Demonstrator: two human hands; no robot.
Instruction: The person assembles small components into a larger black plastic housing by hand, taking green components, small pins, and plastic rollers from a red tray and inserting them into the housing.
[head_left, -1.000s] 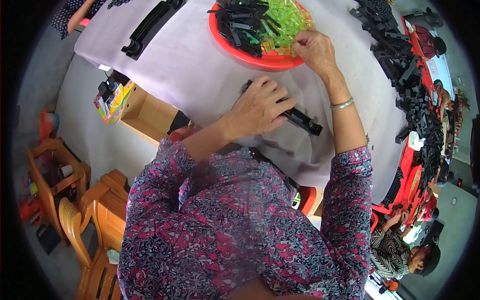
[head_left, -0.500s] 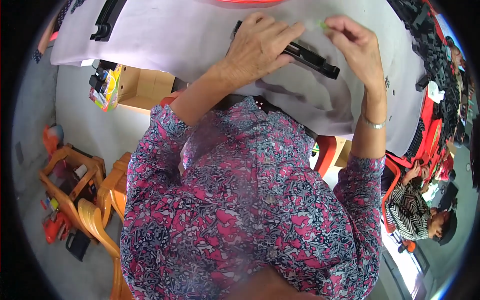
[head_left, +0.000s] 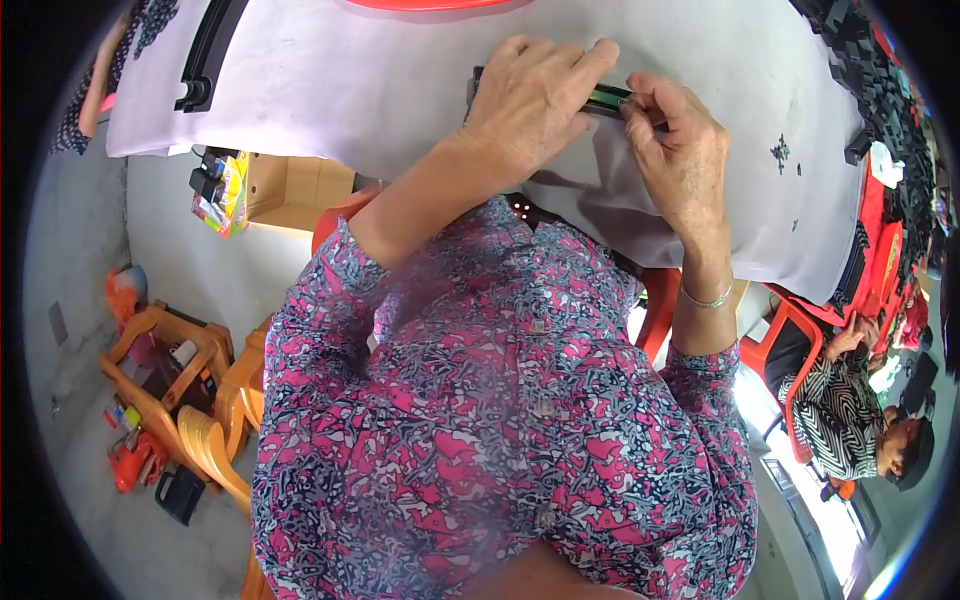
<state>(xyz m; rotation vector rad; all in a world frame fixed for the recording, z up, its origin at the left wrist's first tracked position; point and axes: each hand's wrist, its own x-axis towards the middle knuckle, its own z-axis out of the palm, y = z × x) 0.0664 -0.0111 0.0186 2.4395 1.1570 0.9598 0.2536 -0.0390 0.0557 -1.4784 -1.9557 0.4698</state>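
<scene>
Black plastic, slim and straight, makes up the strip (head_left: 475, 80) at the centre of our head view; it lies on the pale cloth-covered tabletop (head_left: 370, 95), a little in from the near edge and about midway along it. Our left hand (head_left: 530, 100) is laid across the strip, its grip closed around it with the thumb on the near side, much as in both earlier frames.

Our right hand (head_left: 680, 150) has changed most. One second ago it was reaching into the red basin; half a second ago it held a small green piece up, apart from the strip. Now its fingertips are down at the strip, touching it toward its right end, and we see a green piece (head_left: 606, 97) along the slot beside them. The thumb and forefinger are bent close together, but we cannot tell whether that grip has anything between its tips.

Of the red basin (head_left: 430, 3), mostly visible one second ago, we now see only the near rim, toward the tabletop's far side. Another black part (head_left: 203, 60) lies by the left edge. Toward the right edge we see small dark bits (head_left: 780, 152) and, beyond them, a heap of black pieces (head_left: 872, 85) with a crumpled white thing (head_left: 886, 165) beside it.
</scene>
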